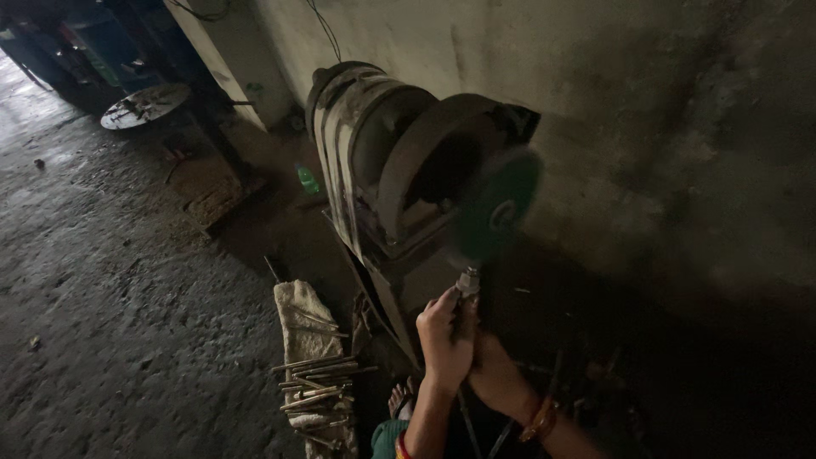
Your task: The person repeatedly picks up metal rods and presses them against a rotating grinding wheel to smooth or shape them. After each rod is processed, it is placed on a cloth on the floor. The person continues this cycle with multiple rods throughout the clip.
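Left hand [444,333] was clenched around a thin metal rod [468,285] — right hand [495,371] gripped it just below. Rod ran upward, tip just under the green spinning wheel [500,208] — left hand nearer.

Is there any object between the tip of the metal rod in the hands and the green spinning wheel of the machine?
Nothing visible. The left hand and the right hand hold the metal rod pointing upward, and its tip sits just under the lower edge of the green wheel. Whether they touch cannot be told.
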